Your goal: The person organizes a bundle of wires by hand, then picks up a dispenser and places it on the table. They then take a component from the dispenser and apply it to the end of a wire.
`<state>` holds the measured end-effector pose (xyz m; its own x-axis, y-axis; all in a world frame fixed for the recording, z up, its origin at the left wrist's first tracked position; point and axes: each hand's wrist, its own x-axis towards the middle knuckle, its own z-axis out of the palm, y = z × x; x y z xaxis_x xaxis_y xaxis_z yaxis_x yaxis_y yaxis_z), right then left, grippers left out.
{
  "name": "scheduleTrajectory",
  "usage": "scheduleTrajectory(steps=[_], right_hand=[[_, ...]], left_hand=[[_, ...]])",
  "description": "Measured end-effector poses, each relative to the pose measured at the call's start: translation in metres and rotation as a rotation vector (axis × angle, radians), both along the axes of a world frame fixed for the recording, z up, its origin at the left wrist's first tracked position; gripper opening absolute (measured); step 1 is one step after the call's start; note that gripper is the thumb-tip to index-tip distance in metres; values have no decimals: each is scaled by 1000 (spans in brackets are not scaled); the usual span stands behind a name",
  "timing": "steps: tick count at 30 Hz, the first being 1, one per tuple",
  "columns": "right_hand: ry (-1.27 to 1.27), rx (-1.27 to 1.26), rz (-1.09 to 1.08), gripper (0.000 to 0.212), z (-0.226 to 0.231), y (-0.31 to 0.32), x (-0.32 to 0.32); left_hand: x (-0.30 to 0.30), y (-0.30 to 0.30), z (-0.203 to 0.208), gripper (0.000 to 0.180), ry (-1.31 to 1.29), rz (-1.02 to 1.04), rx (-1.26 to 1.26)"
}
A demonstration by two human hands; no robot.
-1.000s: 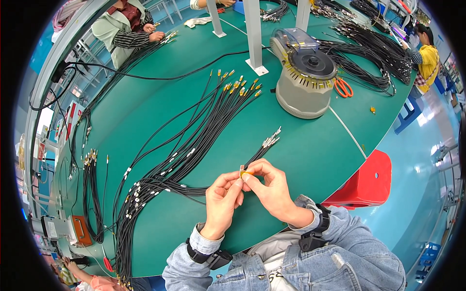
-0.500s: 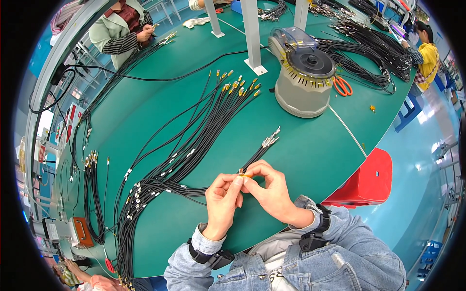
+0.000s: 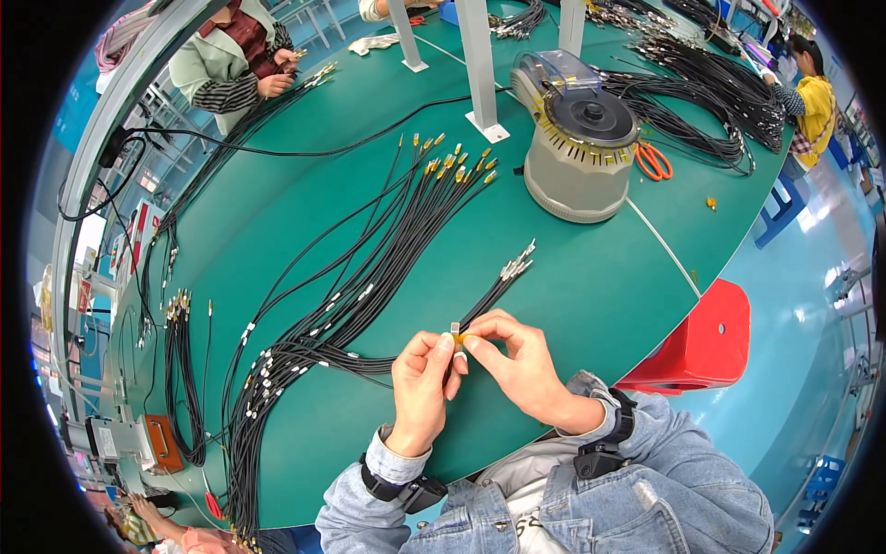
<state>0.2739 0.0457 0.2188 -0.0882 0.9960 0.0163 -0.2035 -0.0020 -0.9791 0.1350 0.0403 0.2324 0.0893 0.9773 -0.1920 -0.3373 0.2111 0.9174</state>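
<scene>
In front of me, my left hand [image 3: 422, 380] pinches the end of a black cable, its small silver connector [image 3: 455, 327] poking up above the fingertips. A piece of amber tape [image 3: 460, 339] sits just below the connector. My right hand [image 3: 519, 363] has thumb and forefinger closed on this tape, fingertips close to the left ones. Beyond the hands lies a short bunch of black cables [image 3: 494, 294] with white-tipped ends. To the left spreads a large bundle of black cables [image 3: 318, 346] with white labels, many of its far ends wrapped in amber tape.
A round tape dispenser [image 3: 577, 175] stands on the green table [image 3: 572, 277], near orange-handled scissors [image 3: 654, 162] and grey posts [image 3: 480, 78]. More coiled cables [image 3: 701, 111] lie at far right. A red stool [image 3: 706, 337] is beside the table. Co-workers sit far left and far right.
The connector and amber tape show more clearly between my fingertips; my right fingers have shifted slightly. At far left, the co-worker's hands have moved apart.
</scene>
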Motion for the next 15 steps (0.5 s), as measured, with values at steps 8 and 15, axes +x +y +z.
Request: scheduleTrajectory(steps=[8,15], right_hand=[[2,-21,22,8,3,-1,4],[1,-36,26,9,3,-2,5]], left_hand=[[1,1,-2,19,-2,-8,-10],[1,0,-1,19,-5,-13,-15]])
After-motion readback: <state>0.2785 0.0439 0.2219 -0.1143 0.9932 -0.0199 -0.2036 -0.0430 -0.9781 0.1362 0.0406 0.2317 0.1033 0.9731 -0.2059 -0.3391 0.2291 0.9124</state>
